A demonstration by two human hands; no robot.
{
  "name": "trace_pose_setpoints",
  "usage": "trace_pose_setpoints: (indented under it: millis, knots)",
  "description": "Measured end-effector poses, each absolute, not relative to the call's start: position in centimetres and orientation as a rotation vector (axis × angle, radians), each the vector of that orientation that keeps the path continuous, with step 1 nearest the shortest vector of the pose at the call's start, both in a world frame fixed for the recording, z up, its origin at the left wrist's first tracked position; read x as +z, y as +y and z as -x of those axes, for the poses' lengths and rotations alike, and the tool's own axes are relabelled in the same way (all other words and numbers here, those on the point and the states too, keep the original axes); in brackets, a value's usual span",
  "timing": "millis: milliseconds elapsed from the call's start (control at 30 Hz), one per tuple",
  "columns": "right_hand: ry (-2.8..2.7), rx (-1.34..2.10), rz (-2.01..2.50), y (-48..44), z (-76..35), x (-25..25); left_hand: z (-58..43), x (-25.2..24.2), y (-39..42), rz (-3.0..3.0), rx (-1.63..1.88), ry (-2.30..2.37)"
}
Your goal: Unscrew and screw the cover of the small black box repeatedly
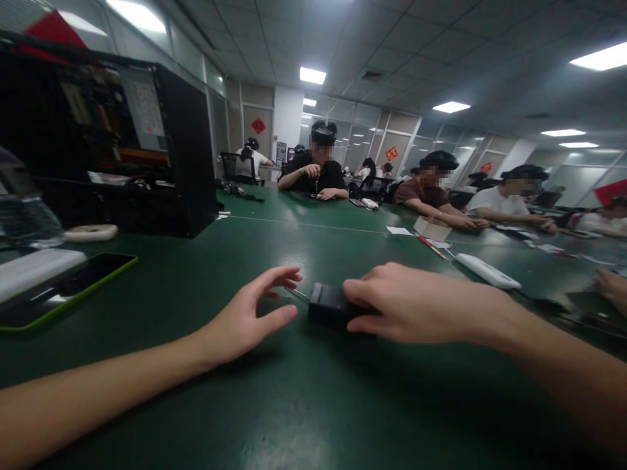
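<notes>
A small black box-shaped object (329, 305) rests on the green table (274, 391) in front of me. My right hand (386, 300) is wrapped round its right part, which the fingers partly hide. From its left end a thin metal rod (296, 294) points toward my left hand. My left hand (259, 313) is just left of the object, thumb and fingers apart, with nothing held between them. A gap shows between its thumb and the black object.
An open black computer case (186, 150) stands at the back left. Near it lie a green-edged phone (73, 287) and a white device (42, 271). Another white device (487, 271), a small box (432, 230) and red pencils (431, 247) lie right. People sit across the table.
</notes>
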State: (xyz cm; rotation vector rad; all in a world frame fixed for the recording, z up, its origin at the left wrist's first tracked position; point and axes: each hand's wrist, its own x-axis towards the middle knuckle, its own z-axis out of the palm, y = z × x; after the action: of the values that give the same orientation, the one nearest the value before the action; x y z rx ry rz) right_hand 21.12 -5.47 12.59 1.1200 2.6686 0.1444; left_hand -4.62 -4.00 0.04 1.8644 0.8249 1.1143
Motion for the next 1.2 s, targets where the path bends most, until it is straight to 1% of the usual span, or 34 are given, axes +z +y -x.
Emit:
trace_pose_setpoints:
  millis: [100, 200, 267, 367, 500, 600, 700, 867, 967, 1067, 1200]
  knots:
    - [2.724, 0.052, -0.933, -5.8, -18.8, 10.4, 4.5, 0.4, -4.2, -1.925, 0.962, 0.82]
    - [2.741, -0.056, -0.874, -4.9, -18.1, 10.2, 4.3, 1.1, -4.5, -2.013, 0.81, 0.875]
    - [2.742, -0.074, -0.902, -4.0, -18.3, 11.0, 4.2, 1.5, -4.6, -2.063, 0.748, 0.912]
    - [2.672, 0.005, -1.048, -2.6, -18.9, 11.8, 4.2, 1.6, -4.5, -2.078, 0.714, 0.922]
    - [2.456, -0.075, -1.083, -1.6, -19.1, 10.6, 4.2, 1.5, -4.5, -2.087, 0.71, 0.935]
    - [2.521, -0.084, -1.095, -1.8, -18.7, 10.3, 4.3, 1.6, -4.7, -2.111, 0.696, 0.96]
    - [2.578, -0.053, -1.167, -2.3, -18.4, 12.6, 4.4, 1.7, -4.9, -2.135, 0.661, 0.999]
    - [2.631, 0.034, -1.266, -2.8, -18.6, 19.6, 4.7, 1.7, -5.0, -2.207, 0.674, 0.933]
    - [2.645, 0.066, -1.441, -3.2, -18.9, 22.3, 4.7, 1.7, -4.8, -2.242, 0.676, 0.843]
    - [2.727, 0.062, -1.47, -3.5, -19.1, 23.1, 4.8, 1.7, -4.6, -2.254, 0.652, 0.803]
    - [2.71, -0.013, -1.454, -3.0, -18.5, 22.2, 4.7, 1.8, -4.6, -2.251, 0.644, 0.789]
